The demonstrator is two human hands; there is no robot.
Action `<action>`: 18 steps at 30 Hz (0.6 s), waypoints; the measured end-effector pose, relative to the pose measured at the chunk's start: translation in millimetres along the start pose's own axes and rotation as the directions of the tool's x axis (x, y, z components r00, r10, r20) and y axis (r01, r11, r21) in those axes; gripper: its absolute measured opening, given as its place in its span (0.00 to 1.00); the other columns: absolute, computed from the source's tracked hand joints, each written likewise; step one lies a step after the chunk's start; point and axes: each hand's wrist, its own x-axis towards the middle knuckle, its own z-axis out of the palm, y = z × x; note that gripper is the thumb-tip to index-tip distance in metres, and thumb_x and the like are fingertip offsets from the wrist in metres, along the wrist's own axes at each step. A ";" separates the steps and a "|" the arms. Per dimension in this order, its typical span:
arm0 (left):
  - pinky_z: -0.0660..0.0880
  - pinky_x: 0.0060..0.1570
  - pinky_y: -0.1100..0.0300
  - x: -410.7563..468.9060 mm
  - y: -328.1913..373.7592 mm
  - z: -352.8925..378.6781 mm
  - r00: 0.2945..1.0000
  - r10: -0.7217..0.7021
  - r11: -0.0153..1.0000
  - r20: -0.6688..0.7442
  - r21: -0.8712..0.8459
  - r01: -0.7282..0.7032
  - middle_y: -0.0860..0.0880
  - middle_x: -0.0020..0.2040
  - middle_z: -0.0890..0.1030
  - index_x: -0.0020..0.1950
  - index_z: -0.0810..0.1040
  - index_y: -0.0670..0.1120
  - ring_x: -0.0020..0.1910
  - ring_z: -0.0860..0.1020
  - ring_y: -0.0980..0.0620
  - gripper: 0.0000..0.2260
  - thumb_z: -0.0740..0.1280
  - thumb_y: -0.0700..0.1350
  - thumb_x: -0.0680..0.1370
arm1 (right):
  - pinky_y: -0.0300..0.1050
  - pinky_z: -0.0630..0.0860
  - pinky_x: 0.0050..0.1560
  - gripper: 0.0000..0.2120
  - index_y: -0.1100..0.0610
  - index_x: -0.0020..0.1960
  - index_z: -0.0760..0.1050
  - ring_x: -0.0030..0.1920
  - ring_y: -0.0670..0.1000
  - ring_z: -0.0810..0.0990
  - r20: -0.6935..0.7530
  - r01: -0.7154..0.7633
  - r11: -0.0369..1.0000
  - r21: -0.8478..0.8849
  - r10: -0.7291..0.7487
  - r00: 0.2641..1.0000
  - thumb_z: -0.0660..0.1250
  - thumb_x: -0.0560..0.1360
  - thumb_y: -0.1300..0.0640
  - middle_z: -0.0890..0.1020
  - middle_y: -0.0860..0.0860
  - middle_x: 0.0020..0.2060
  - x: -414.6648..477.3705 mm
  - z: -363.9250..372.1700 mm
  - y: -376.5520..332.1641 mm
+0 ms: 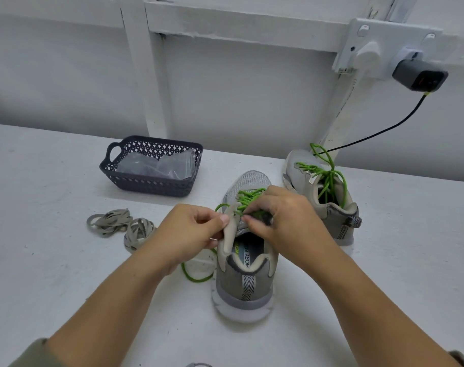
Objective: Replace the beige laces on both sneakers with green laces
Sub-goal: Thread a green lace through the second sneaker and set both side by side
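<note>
Your left grip (pixel 196 229) pinches the eyelet edge of the near sneaker (pixel 242 282), whose heel faces you. Your right grip (pixel 281 215) pinches its green lace (pixel 248 198) by the tongue. On the counter (pixel 53 260): far sneaker (pixel 299 165), green-laced; coiled beige laces (pixel 119 223); dark basket (pixel 146 184).

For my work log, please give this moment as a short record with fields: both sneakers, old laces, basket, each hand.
near sneaker: heel toward camera, green lace partly threaded, one end looping beside it
far sneaker: laced in green, ends loose
beige laces: removed, two bundles left of near sneaker
basket: dark, holds clear plastic bag
left hand: pinches near sneaker's eyelet flap
right hand: pinches green lace over the tongue
</note>
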 end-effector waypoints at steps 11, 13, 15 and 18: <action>0.79 0.43 0.60 -0.4 -1.9 -0.8 0.997 0.062 0.997 0.038 -0.053 -0.060 0.40 0.43 0.85 0.55 0.81 0.48 0.41 0.81 0.52 0.07 0.69 0.42 0.78 | 0.41 0.70 0.33 0.09 0.54 0.43 0.83 0.40 0.52 0.79 0.031 0.035 0.994 -0.099 -0.032 0.999 0.67 0.69 0.52 0.79 0.48 0.37 1.9 5.9 -5.8; 0.79 0.43 0.61 -0.1 -2.2 -1.9 0.993 0.092 0.996 0.068 -0.028 -0.090 0.41 0.43 0.85 0.56 0.81 0.49 0.41 0.81 0.54 0.08 0.67 0.42 0.79 | 0.44 0.70 0.37 0.09 0.52 0.49 0.83 0.45 0.52 0.79 0.065 0.004 0.990 -0.143 0.005 0.998 0.67 0.74 0.51 0.79 0.48 0.42 4.9 3.5 -7.7; 0.78 0.39 0.63 0.6 -2.8 -0.6 0.993 0.100 0.994 0.061 -0.040 -0.098 0.47 0.37 0.83 0.55 0.82 0.49 0.38 0.79 0.57 0.08 0.63 0.41 0.81 | 0.44 0.69 0.39 0.10 0.50 0.54 0.81 0.51 0.50 0.77 0.091 -0.001 0.978 -0.207 0.020 0.996 0.65 0.77 0.50 0.79 0.47 0.47 6.2 1.4 -7.0; 0.78 0.35 0.64 1.6 -4.8 4.2 0.991 0.132 0.991 -0.001 -0.039 -0.132 0.48 0.35 0.81 0.51 0.83 0.49 0.35 0.77 0.57 0.09 0.64 0.39 0.80 | 0.42 0.68 0.38 0.09 0.46 0.54 0.81 0.51 0.48 0.77 0.079 -0.004 0.975 -0.223 0.022 0.997 0.64 0.77 0.48 0.79 0.46 0.48 5.3 -0.5 -11.5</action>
